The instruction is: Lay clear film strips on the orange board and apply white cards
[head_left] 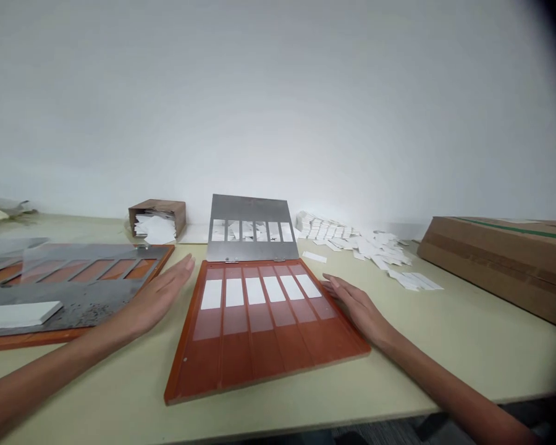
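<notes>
Head view, orange board point(259, 355) between left hand point(160, 296) and right hand point(360, 309), both unclenched, fingers extended.

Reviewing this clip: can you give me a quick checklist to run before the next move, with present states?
1. Hinged metal plate raised clear of the orange board: ok.
2. Each slot filled: ok, six white cards, one per slot.
3. Left hand holding nothing: ok, it's beside the board's left edge.
4. Right hand off the board: cannot tell, it's right at the edge.
5. Loose white cards neatly gathered: not ok, many lie scattered on the table.
</notes>
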Motion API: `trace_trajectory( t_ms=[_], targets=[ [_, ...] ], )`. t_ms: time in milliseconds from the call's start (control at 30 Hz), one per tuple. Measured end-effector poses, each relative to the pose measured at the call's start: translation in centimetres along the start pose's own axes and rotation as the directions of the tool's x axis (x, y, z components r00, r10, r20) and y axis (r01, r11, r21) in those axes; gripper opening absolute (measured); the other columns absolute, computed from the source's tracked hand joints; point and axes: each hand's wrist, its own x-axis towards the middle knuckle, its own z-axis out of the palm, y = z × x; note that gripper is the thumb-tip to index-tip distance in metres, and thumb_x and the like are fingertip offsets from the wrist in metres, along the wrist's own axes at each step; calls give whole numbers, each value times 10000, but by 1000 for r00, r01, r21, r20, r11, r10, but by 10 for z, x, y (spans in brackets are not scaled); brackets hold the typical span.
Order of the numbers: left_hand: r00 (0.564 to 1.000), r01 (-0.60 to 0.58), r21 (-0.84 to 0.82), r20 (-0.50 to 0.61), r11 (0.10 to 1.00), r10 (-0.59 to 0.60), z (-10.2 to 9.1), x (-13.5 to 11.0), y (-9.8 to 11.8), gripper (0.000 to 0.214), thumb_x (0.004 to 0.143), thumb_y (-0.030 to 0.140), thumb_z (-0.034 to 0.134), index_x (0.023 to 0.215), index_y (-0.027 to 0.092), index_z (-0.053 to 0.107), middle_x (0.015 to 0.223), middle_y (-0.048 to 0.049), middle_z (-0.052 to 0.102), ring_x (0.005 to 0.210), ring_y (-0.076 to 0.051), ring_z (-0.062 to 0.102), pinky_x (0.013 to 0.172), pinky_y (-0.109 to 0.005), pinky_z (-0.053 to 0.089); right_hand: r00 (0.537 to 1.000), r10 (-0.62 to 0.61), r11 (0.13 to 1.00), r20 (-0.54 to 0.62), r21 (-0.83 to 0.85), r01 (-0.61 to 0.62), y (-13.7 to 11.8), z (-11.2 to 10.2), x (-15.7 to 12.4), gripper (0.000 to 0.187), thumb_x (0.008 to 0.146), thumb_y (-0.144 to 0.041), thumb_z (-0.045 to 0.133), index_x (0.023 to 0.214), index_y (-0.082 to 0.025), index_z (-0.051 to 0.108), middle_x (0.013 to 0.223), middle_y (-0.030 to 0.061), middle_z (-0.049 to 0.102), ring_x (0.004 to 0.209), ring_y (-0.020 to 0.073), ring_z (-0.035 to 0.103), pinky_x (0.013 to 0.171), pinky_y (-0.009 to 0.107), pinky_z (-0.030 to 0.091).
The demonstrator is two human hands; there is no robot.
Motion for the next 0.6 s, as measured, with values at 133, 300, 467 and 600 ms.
trace_trajectory(
  t_ms=[133, 300, 467, 600],
  targets=[
    [976, 214, -500, 85, 839, -198, 11, -17, 8, 772, 994, 628, 383, 1620, 220, 189, 1635, -123, 339, 1496, -240, 353, 1263, -408, 243, 997, 72, 992, 19, 105, -74, 3, -1, 4, 632, 870, -700, 605, 1333, -274, 661, 1403, 59, 638, 1350, 314, 546, 1207, 485, 340],
    [947, 270, -698, 69, 663, -314, 22, -29, 27, 653, 1016, 388, 454, 1601, 210, 227, 1663, -76, 287, 1519, -174, 294, 1283, -357, 196, 998, 56, 982, -12, 184, -53, 10, 2, 8, 669, 820, -692, 662, 1337, -267, 670, 1357, 69, 668, 1317, 343, 576, 1160, 499, 415],
    [938, 289, -735, 89, 613, -335, 17, -45, 27, 645, 989, 385, 516, 1573, 221, 296, 1644, -31, 338, 1514, -159, 301, 1292, -348, 174, 1000, 20, 981, -3, 191, -19, 17, 4, -1, 644, 826, -680, 662, 1339, -291, 671, 1370, 48, 659, 1363, 341, 532, 1201, 505, 362],
    [924, 297, -719, 51, 628, -379, 6, -67, 23, 569, 960, 359, 525, 1498, 201, 427, 1595, -10, 431, 1491, -141, 347, 1285, -285, 180, 996, 17, 982, 88, 185, -33, 7, 3, -28, 658, 896, -670, 591, 1435, -293, 577, 1417, 58, 624, 1385, 318, 510, 1240, 520, 264]
  ],
)
